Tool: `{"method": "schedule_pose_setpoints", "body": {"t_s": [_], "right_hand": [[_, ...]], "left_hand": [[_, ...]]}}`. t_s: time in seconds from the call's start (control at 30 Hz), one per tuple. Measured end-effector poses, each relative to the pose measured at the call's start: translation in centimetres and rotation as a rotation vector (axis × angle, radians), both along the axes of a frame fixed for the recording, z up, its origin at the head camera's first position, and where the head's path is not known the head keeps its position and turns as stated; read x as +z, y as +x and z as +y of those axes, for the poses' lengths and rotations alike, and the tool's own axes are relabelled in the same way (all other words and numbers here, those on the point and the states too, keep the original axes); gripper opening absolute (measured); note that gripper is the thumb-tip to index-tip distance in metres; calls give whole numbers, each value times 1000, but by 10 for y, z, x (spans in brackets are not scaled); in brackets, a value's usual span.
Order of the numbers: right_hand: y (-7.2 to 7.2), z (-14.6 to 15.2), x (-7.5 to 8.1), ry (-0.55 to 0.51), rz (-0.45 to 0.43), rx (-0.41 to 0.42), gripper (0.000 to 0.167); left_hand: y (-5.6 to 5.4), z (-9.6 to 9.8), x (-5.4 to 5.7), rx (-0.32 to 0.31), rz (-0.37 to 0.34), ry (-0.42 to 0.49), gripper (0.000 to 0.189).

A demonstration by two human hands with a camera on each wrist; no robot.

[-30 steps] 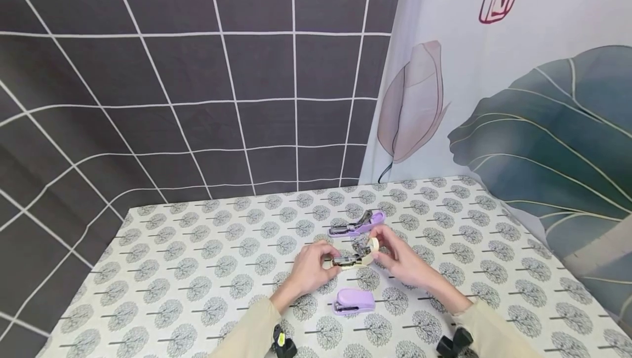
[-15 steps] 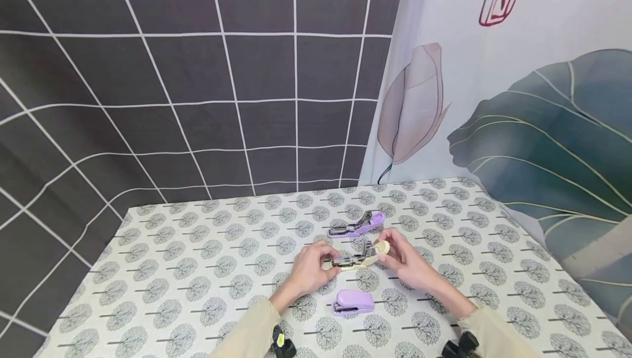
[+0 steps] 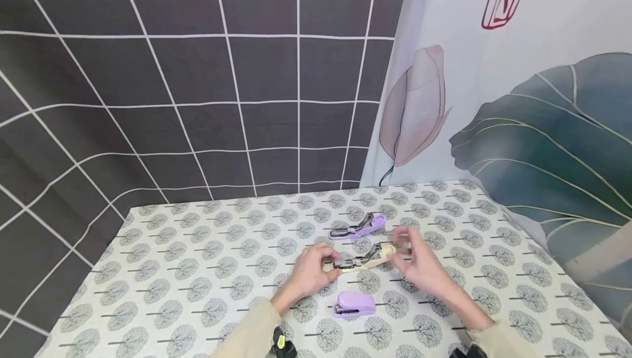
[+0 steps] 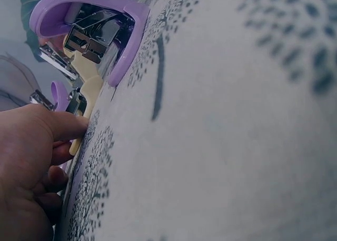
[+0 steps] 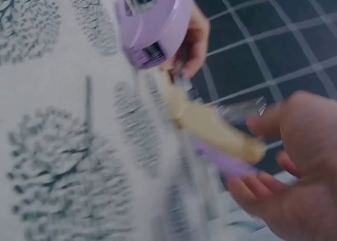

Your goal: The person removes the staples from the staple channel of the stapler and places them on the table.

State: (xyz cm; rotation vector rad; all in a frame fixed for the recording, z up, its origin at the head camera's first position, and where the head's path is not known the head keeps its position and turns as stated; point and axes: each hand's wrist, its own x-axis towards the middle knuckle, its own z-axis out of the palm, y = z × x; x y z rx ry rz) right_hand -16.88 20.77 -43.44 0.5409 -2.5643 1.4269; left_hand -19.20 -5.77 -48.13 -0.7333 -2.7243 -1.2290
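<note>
My left hand pinches the front end of a cream stapler on the table, its top swung far back and the metal magazine exposed. In the left wrist view, thumb and fingers hold the tip of its base. My right hand is beside the stapler's swung-back top, thumb and fingers parted; the right wrist view is blurred but shows them round that end without a clear grip. A purple stapler, also folded open, lies just behind. In front lies another purple stapler, folded closed.
The table has a pale cloth printed with grey trees. A dark gridded curtain hangs along the back and left, and a pale curtain with leaf prints at the right.
My right hand has swung the cream stapler's top back to the right, then loosened its fingers and drawn slightly away. My left hand stays at the front end.
</note>
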Motion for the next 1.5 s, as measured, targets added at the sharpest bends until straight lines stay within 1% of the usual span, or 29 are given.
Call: {"method": "schedule_pose_setpoints", "body": {"t_s": [0.07,0.1,0.13,0.17,0.2,0.23,0.3,0.33,0.4,0.43,0.47,0.53,0.63,0.8,0.9,1.0,1.2,1.33,1.5], "right_hand": [[3,-9,10,43,213,-77,45],[3,-15,13,53,318,-93,42],[4,-21,16,49,405,-83,39],[5,-28,18,34,450,-54,35],[8,-34,20,14,450,-12,31],[10,-41,21,-9,406,37,25],[13,-52,20,-39,234,114,16],[14,-57,18,-42,131,129,14],[14,-65,15,-41,-73,131,13],[13,-67,12,-43,-147,127,14],[11,-70,9,-42,-194,122,15],[9,-73,4,-57,-250,104,14],[5,-77,-3,-79,-294,73,13],[3,-80,-10,-60,-352,34,16],[4,-81,-13,-41,-373,11,17],[4,-83,-14,-35,-372,-9,15],[5,-85,-13,-56,-367,-4,13],[4,-86,-12,-81,-387,5,12],[4,-87,-11,-112,-418,-4,9]], "left_hand": [[0,-1,0,3,2,-3,26],[0,-2,0,6,5,-6,27],[0,-2,1,9,5,-7,26],[0,-3,1,12,7,-8,26],[0,-3,1,15,8,-12,26],[0,-3,0,13,9,-14,26],[0,-3,0,8,10,-16,25],[0,-2,0,6,11,-16,25],[0,-1,0,0,17,-15,25],[1,-1,0,-3,17,-15,25],[1,0,1,-5,16,-14,25],[1,0,1,-9,18,-13,25],[1,0,1,-13,21,-10,25],[1,1,1,-12,24,-13,25],[1,1,1,-8,28,-20,24],[1,2,1,-6,33,-19,24],[2,2,1,-2,34,-16,25],[1,2,0,-1,30,-17,24],[1,2,1,-2,41,-12,24]]}}
